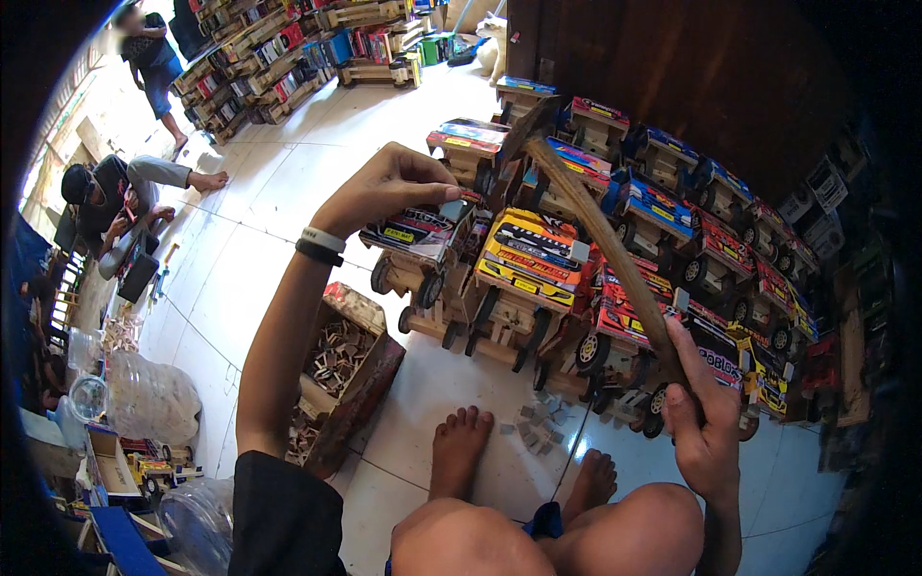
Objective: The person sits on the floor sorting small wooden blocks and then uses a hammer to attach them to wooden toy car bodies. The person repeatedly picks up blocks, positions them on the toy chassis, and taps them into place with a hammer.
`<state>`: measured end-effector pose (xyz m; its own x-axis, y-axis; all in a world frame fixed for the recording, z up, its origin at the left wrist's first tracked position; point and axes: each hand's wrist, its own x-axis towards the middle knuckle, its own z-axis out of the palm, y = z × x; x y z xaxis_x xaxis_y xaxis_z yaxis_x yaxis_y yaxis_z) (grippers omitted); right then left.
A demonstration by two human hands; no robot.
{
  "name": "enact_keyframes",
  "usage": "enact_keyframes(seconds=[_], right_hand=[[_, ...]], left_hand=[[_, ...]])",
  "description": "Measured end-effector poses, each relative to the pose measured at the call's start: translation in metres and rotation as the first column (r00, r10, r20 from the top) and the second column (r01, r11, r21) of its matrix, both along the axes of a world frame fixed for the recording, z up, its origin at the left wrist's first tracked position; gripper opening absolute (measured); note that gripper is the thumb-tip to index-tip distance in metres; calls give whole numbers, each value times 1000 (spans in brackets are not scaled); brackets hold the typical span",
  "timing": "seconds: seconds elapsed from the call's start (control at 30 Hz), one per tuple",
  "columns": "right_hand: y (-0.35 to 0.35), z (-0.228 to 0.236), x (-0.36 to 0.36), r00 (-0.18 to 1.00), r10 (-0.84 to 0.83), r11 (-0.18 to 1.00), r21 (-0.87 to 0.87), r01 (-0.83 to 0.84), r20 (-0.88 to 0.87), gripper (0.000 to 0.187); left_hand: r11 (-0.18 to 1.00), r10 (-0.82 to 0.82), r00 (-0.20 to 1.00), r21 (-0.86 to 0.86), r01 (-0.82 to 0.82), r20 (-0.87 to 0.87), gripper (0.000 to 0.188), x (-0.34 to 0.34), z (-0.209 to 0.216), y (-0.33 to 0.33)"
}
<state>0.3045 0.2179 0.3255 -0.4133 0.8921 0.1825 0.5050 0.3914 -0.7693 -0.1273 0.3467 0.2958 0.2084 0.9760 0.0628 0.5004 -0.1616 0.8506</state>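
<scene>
In the upper left of the frame you can see a standing person (pixel 154 65) in dark shorts, and below, near the left edge, a seated person (pixel 110 192) with a dark box (pixel 140 277) just beside. Stacks of wooden toy trucks (pixel 257 72) fill your top left-centre, with a green container (pixel 438 48) at their right end and a pale cat (pixel 494 53) near it. A dark brown panel (pixel 672 72) covers your upper right. Toward your lower left are a large clear plastic container (pixel 154 398) and a blue board (pixel 130 542).
</scene>
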Motion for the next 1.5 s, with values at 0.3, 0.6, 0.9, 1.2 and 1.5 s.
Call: enact_keyframes(seconds=[0.3, 0.6, 0.9, 1.2, 1.5], right_hand=[[10, 1, -14, 985, 131, 991, -27, -128, 111, 63], [18, -10, -35, 967, 221, 970, 76, -232, 126, 66], [18, -3, -42, 947, 236, 964, 70, -256, 219, 64], [17, 2, -44, 928, 262, 963, -6, -270, 266, 64], [22, 2, -46, 927, 254, 956, 74, -284, 277, 67]], left_hand=[[995, -70, 996, -70, 74, 58, 31, 1, -5, 10], [998, -55, 998, 34, 54, 27, 25, -6, -20, 19], [993, -74, 997, 99, 71, 27, 25, 0, -17, 15], [989, -126, 991, 85, 122, 43, 23, -9, -24, 21], [994, -109, 994, -2, 109, -31, 33, -6, -17, 17]])
